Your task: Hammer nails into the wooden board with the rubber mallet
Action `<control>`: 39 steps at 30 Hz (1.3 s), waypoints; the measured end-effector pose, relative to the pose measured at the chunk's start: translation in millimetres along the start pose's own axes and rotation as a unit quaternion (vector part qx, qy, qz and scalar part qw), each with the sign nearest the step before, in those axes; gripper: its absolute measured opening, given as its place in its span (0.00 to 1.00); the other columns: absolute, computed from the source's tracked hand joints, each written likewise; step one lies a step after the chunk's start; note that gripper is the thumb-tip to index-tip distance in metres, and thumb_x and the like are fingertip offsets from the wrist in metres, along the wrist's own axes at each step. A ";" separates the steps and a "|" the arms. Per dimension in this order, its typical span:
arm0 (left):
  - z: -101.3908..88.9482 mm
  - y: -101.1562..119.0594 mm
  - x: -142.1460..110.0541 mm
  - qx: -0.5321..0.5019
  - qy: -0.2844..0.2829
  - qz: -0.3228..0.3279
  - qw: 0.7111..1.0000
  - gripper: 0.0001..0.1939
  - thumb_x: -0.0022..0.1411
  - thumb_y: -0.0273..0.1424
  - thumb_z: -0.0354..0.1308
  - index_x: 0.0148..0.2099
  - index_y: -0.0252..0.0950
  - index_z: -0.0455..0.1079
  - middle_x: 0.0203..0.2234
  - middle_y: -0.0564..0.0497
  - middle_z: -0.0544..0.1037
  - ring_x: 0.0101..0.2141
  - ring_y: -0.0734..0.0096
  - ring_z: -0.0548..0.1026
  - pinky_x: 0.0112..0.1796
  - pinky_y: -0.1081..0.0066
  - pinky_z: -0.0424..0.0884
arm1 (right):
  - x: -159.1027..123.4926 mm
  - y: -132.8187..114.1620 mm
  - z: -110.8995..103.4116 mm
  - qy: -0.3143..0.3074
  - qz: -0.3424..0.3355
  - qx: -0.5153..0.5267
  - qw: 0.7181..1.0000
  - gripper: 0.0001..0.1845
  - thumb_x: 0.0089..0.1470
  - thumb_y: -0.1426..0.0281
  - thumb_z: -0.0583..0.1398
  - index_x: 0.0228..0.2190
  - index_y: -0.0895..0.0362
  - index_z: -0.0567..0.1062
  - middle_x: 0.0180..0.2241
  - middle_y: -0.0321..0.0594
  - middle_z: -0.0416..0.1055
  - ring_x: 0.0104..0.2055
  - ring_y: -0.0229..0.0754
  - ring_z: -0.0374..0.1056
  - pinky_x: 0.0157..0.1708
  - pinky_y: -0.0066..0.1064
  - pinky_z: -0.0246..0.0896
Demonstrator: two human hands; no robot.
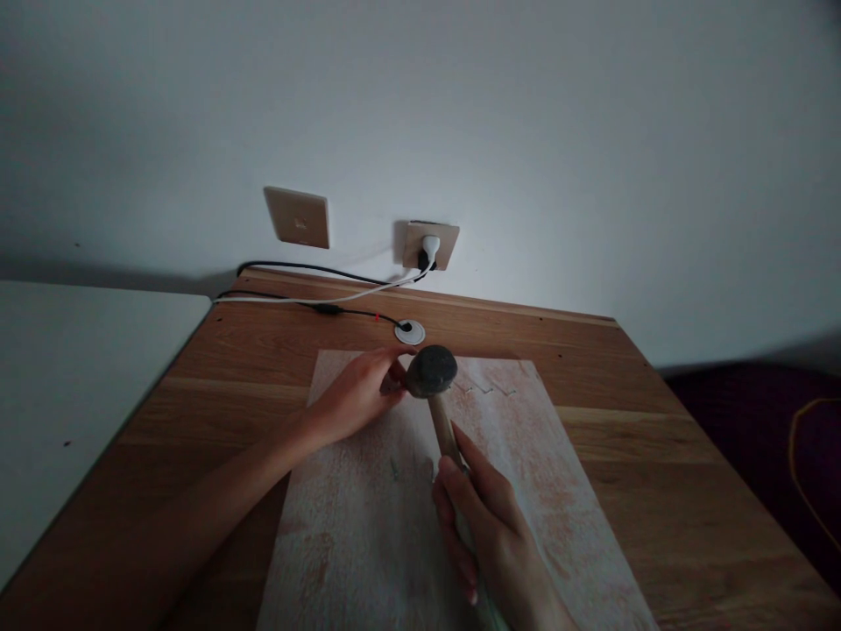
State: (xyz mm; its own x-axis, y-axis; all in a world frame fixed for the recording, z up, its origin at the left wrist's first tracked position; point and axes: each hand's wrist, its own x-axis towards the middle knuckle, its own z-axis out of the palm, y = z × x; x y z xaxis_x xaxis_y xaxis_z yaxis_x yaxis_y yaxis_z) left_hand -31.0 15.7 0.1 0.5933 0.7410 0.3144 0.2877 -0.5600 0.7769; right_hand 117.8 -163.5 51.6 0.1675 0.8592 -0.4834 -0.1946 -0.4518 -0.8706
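My right hand (490, 517) is wrapped round the light handle of a hammer (432, 372) with a dark, rounded head. The hammer head hangs over the far part of a whitish, worn board (355, 535). Beside the head, my left hand (368, 386) is closed in a pinch near the board's far edge. Whatever its fingertips hold is hidden behind the hammer head. To the right of the head, several nails (486, 388) stand in a row in the board. A loose nail (394, 469) appears to lie nearer, left of the hammer handle.
The board lies on a wooden desk (618, 438) against a white wall. Behind it are a cable grommet (410, 332), black and white cables (315, 301), and a wall socket (447, 241) with plugs. A blank-looking wall plate (299, 217) is further left. A white surface (79, 377) adjoins on the left.
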 end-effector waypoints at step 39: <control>-1.5 4.4 0.2 -0.006 -0.017 -0.019 1.000 0.32 0.56 0.14 0.63 0.61 0.40 0.72 0.36 0.53 0.85 0.38 0.65 0.83 0.42 0.67 0.76 | -1.2 4.2 -1.1 -0.006 0.010 -0.017 1.000 0.32 0.60 0.43 0.65 0.51 0.55 0.69 0.22 0.22 0.66 0.11 0.25 0.52 0.08 0.16 0.52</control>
State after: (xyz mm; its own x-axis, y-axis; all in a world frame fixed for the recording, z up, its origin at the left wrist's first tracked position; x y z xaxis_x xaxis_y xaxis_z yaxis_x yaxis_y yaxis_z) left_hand -30.8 14.0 4.5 0.6077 0.7482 0.2663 0.3015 -0.5276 0.7942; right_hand 117.8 -166.7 48.4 0.1528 0.8522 -0.5005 -0.1644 -0.4774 -0.8632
